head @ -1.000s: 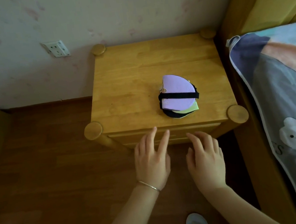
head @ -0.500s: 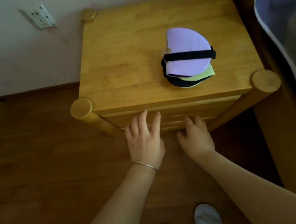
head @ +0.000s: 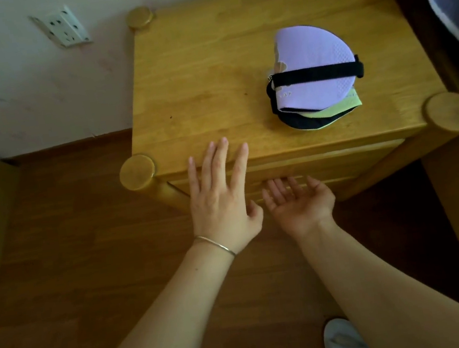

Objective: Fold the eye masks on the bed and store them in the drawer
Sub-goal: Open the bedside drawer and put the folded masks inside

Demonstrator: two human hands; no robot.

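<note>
Right hand fingers have flipped palm-up since half a second ago, spread and curled up under the lower edge of the drawer front; nothing gripped yet. Left hand has gone from hovering low to flat and splayed, fingertips over the front edge of the nightstand worktop, holding nothing. Reads as brace with left, pull with right: drawer opening is about to start, drawer looks shut.

Folded eye masks sit stacked on the worktop, right of centre, well apart from both hands: purple one on top with a black strap across it, green and dark ones under it. So folding looks done, storing not.

Hard to tell: any handle or finger groove is hidden by the right hand, and whether the left fingertips touch the wood. Stack count unclear, at least three layers. Bed is cut off at the right edge, so can't say if more masks are left on it.
</note>
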